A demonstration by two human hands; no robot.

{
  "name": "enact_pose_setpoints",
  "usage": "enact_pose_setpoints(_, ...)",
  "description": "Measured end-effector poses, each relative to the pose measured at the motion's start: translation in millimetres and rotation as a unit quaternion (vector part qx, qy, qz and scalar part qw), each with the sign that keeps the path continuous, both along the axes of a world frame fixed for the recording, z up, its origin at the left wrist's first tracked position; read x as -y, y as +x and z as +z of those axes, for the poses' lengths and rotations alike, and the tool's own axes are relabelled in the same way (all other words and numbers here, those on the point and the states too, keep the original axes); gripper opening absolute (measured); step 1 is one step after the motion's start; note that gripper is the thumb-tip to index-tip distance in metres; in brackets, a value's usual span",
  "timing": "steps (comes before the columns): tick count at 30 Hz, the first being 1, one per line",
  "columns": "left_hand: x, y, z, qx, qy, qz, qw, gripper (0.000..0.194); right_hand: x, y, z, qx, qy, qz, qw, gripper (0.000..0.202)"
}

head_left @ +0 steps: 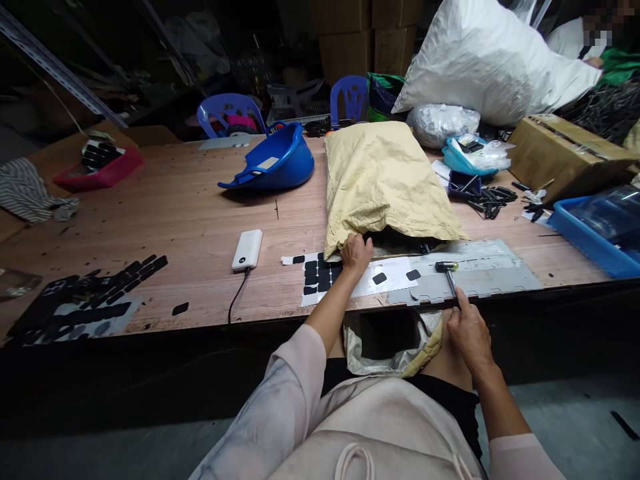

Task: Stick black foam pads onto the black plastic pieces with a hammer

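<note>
A large yellow sack (390, 177) lies on the table with its dark opening facing me. My left hand (357, 255) is closed at the lower left edge of that opening, its fingers gripping the sack. In my right hand (469, 331) is the handle of a small hammer (447, 267), whose head hangs just over a grey board (475, 270). A white sheet (367, 283) with black rounded pieces (311, 273) lies under my left forearm. Between my legs sits an open bag (357, 350) below the table edge.
A white power bank (247, 249) with a cable and a blue basin (283, 160) are left of the sack. Black strips (125, 277) lie far left. A cardboard box (565, 153), blue tray (595, 250) and white sack (493, 60) stand right. Part of another person shows at upper right.
</note>
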State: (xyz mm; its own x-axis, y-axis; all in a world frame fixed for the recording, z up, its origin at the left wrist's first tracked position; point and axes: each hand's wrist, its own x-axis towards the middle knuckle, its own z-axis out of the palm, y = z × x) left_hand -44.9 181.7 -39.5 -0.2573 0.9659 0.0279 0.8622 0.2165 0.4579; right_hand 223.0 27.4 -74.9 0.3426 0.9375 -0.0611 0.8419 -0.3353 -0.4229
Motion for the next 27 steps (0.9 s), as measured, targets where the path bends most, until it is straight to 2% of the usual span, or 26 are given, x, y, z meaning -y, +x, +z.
enact_pose_setpoints(2,-16,-3,1.8,-0.03,-0.038,0.017,0.999,0.024,0,0,-2.2,0.001,0.007,-0.001,1.0,0.061)
enact_pose_setpoints(4,-19,-3,1.2,-0.045,-0.061,0.018,0.997,0.022,1,0,-3.7,0.001,0.011,-0.003,1.0,0.061)
enact_pose_setpoints(8,3,-6,-3.4,-0.044,-0.047,-0.005,0.998,0.022,1,-1,-2.2,-0.006,0.007,0.0,1.0,0.061)
enact_pose_setpoints(11,35,-9,-11.4,-0.023,0.013,-0.077,0.997,0.019,0,-3,2.2,-0.008,-0.009,-0.001,1.0,0.062)
enact_pose_setpoints(14,64,-5,-23.7,0.025,0.057,-0.191,0.98,0.012,-1,-3,5.3,-0.011,-0.019,-0.007,1.0,0.062)
enact_pose_setpoints(17,79,6,-35.5,0.042,0.064,-0.272,0.959,0.007,-1,-3,4.9,-0.012,-0.014,-0.012,1.0,0.061)
enact_pose_setpoints(24,74,26,-46.8,0.05,0.079,-0.285,0.954,0.013,-3,2,-6.3,-0.02,0.027,-0.009,0.999,0.062)
enact_pose_setpoints(27,69,29,-49.3,0.071,0.07,-0.288,0.952,0.012,-4,9,-10.2,-0.07,0.072,0.004,0.995,0.064)
